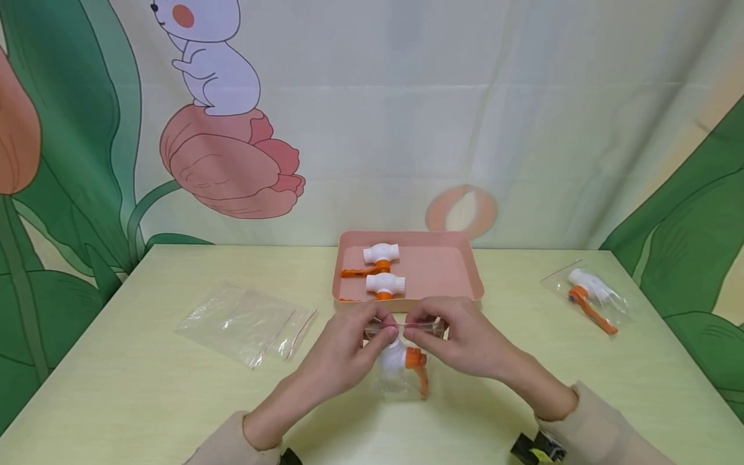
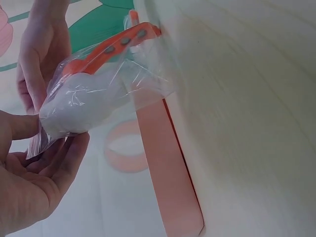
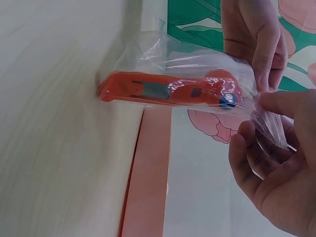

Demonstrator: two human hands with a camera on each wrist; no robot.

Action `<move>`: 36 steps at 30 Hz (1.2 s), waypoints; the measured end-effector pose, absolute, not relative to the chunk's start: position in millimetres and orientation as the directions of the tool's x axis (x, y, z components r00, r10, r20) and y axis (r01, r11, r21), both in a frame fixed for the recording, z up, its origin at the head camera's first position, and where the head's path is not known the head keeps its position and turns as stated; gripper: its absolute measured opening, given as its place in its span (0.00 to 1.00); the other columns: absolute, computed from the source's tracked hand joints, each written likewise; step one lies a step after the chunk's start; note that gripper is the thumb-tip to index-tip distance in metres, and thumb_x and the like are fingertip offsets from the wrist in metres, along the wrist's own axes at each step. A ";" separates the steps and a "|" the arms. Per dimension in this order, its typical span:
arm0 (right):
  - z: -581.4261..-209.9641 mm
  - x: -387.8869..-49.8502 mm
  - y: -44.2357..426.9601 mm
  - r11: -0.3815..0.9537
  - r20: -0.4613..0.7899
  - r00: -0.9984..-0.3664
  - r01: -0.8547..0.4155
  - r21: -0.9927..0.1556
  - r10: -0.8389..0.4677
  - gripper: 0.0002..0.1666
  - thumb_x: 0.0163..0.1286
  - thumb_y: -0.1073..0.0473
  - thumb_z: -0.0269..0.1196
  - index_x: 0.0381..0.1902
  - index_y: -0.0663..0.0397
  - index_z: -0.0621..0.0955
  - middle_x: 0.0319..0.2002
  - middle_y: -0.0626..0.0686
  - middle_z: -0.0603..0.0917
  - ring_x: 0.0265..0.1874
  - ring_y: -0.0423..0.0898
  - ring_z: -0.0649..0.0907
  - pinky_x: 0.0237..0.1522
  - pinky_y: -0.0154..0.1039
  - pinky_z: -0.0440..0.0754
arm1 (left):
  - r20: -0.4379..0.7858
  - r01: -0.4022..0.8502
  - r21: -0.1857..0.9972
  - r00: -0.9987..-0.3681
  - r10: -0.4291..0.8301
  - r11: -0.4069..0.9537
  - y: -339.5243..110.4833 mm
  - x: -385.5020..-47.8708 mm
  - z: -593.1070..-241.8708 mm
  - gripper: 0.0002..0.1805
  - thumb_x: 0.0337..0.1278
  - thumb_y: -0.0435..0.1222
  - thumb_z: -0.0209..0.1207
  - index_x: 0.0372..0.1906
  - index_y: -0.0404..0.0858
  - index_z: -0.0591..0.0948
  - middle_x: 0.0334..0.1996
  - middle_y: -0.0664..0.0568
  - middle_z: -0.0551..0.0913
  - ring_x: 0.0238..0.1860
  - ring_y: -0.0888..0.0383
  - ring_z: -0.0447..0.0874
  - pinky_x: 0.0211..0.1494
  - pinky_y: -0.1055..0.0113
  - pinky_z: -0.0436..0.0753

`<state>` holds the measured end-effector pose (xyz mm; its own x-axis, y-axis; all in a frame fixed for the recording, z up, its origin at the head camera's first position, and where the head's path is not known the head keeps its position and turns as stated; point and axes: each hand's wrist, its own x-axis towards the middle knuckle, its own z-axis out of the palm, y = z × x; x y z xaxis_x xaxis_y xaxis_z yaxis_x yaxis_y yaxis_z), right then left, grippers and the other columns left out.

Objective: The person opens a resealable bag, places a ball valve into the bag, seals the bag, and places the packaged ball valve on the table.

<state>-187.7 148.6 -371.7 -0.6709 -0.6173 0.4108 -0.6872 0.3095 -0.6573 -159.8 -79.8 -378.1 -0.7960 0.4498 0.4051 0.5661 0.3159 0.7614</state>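
Observation:
A clear zip bag (image 1: 388, 386) hangs upright over the table, with a white plastic ball valve (image 2: 81, 101) inside. The valve's orange lever handle (image 3: 163, 90) points down toward the bag's bottom. My left hand (image 1: 343, 352) pinches the bag's top strip between thumb and fingers. Close beside it, my right hand (image 1: 465, 336) pinches the same strip, thumb nearest me. Whether the seal is closed cannot be made out. Just beyond the hands is a pink tray (image 1: 436, 271) with two more white valves (image 1: 381, 253) with orange handles at its left side.
Flat clear zip bags (image 1: 238, 323) lie on the table at the left. Another bagged valve (image 1: 593, 290) lies at the far right. A printed curtain (image 1: 372, 129) hangs behind the table's back edge.

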 end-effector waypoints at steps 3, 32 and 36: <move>-373.1 -187.9 148.3 0.298 0.429 -0.658 -0.702 -0.647 -0.619 0.06 0.71 0.64 0.68 0.34 0.47 0.84 0.29 0.39 0.83 0.29 0.40 0.82 0.27 0.36 0.82 | 0.405 0.565 0.765 -0.795 0.452 0.309 -78.7 -160.0 -378.4 0.02 0.70 0.28 0.62 0.39 0.33 0.80 0.37 0.52 0.84 0.41 0.57 0.87 0.44 0.64 0.87; -373.9 -181.8 143.8 0.291 0.480 -0.632 -0.740 -0.606 -0.608 0.12 0.62 0.72 0.67 0.32 0.48 0.83 0.29 0.39 0.82 0.29 0.40 0.81 0.33 0.37 0.84 | 0.490 0.695 0.590 -0.713 0.502 0.411 -75.2 -158.7 -378.6 0.04 0.67 0.27 0.59 0.40 0.38 0.80 0.35 0.56 0.81 0.39 0.62 0.81 0.44 0.63 0.86; -372.7 -180.8 146.9 0.328 0.493 -0.638 -0.749 -0.576 -0.592 0.13 0.60 0.72 0.67 0.31 0.47 0.83 0.28 0.38 0.81 0.29 0.41 0.80 0.30 0.36 0.82 | 0.490 0.710 0.549 -0.701 0.519 0.441 -74.9 -158.0 -376.7 0.02 0.70 0.28 0.60 0.40 0.38 0.79 0.35 0.56 0.79 0.38 0.61 0.79 0.42 0.62 0.86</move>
<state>-180.8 146.9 -372.7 -0.6378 -0.5921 0.4926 -0.7490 0.3277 -0.5759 -158.0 -74.9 -376.7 -0.7006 0.5187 0.4900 0.7102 0.4409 0.5488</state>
